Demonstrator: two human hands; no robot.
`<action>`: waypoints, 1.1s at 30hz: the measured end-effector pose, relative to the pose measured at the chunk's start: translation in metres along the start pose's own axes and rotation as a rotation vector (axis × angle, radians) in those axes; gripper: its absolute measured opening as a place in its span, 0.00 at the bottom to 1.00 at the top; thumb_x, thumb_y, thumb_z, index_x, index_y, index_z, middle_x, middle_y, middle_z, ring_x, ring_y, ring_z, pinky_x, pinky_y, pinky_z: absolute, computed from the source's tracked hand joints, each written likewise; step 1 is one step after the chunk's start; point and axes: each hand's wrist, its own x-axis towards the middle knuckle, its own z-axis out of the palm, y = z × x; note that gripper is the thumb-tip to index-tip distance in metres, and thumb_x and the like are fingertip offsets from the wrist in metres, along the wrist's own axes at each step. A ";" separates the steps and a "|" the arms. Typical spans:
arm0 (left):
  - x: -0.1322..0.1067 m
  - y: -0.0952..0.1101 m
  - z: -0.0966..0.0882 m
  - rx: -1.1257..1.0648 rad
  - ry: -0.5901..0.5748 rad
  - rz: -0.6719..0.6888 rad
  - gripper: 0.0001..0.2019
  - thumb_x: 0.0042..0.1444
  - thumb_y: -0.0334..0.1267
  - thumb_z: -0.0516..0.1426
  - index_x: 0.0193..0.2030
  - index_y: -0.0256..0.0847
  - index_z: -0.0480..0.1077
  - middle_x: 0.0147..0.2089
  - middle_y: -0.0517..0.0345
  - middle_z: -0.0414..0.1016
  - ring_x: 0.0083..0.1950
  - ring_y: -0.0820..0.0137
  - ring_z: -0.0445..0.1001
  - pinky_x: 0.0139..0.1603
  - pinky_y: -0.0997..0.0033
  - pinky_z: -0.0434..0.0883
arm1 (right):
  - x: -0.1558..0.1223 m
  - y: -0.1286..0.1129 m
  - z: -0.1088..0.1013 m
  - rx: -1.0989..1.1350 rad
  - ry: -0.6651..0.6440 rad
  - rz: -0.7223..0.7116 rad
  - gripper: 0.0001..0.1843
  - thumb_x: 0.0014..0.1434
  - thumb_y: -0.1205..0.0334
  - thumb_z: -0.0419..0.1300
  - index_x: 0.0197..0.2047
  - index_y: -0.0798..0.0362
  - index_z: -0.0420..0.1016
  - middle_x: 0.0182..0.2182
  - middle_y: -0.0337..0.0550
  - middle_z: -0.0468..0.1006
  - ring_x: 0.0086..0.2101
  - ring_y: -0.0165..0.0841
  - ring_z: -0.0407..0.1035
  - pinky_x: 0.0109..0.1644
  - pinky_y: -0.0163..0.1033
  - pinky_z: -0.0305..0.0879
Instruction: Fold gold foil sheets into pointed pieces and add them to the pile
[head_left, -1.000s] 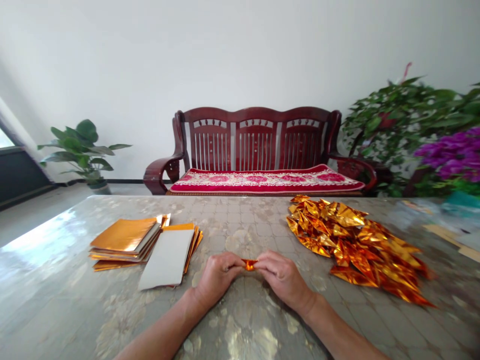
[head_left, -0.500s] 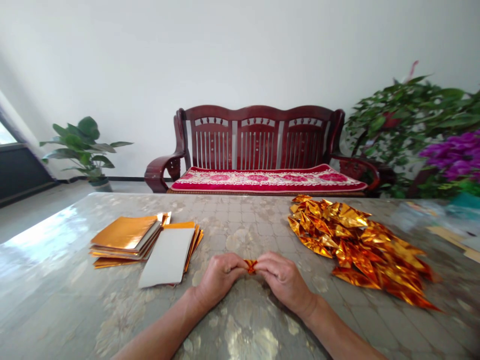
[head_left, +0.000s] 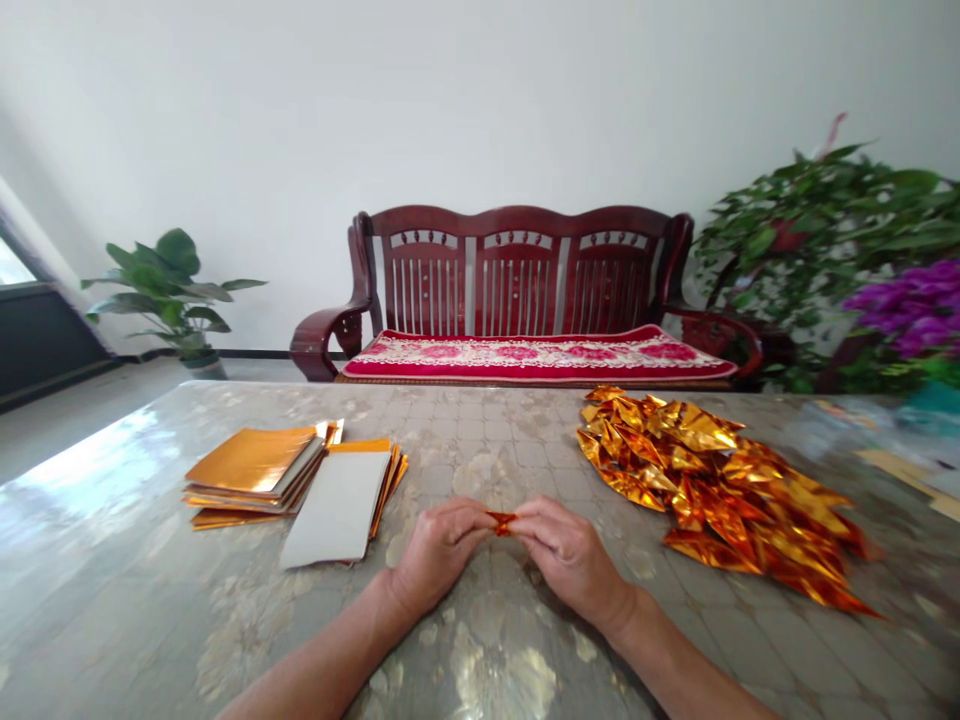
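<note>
My left hand and my right hand meet just above the table, fingers pinched together on a small folded piece of gold foil paper. Most of that piece is hidden by my fingertips. To the right lies a heap of folded gold foil pieces. To the left are stacks of flat gold sheets, and a sheet lying white side up rests nearest my left hand.
The table has a glossy marble-patterned top. Behind it stands a dark red wooden bench with a red cushion. A potted plant is at the far left, and leafy plants with purple flowers at the right.
Both hands keep pinching the small foil piece, with only slight finger movement. The view has tilted a little.
</note>
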 end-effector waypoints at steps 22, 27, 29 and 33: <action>0.002 0.003 0.007 -0.030 0.036 -0.079 0.07 0.57 0.27 0.61 0.36 0.42 0.81 0.36 0.58 0.80 0.38 0.73 0.78 0.42 0.77 0.73 | 0.001 0.000 -0.001 -0.099 -0.008 -0.151 0.11 0.63 0.73 0.57 0.43 0.52 0.78 0.37 0.45 0.80 0.37 0.31 0.74 0.41 0.35 0.72; 0.000 0.009 0.006 -0.038 -0.034 -0.066 0.08 0.57 0.27 0.60 0.35 0.42 0.80 0.34 0.58 0.80 0.37 0.72 0.78 0.40 0.76 0.72 | 0.002 -0.004 -0.003 -0.106 -0.054 -0.164 0.12 0.63 0.74 0.55 0.40 0.52 0.78 0.36 0.45 0.80 0.36 0.32 0.74 0.40 0.35 0.71; 0.000 0.010 0.006 -0.044 -0.053 -0.073 0.08 0.57 0.27 0.59 0.35 0.42 0.80 0.34 0.59 0.80 0.37 0.72 0.78 0.41 0.76 0.72 | 0.002 -0.005 -0.003 -0.067 -0.053 -0.128 0.11 0.63 0.73 0.56 0.40 0.52 0.79 0.36 0.44 0.80 0.36 0.31 0.74 0.40 0.35 0.71; -0.001 0.007 0.006 -0.041 -0.066 -0.098 0.08 0.58 0.28 0.60 0.36 0.43 0.80 0.34 0.59 0.81 0.37 0.72 0.78 0.41 0.76 0.72 | 0.003 -0.005 -0.002 -0.009 -0.053 -0.028 0.10 0.63 0.71 0.57 0.38 0.51 0.79 0.35 0.43 0.80 0.36 0.31 0.74 0.40 0.34 0.71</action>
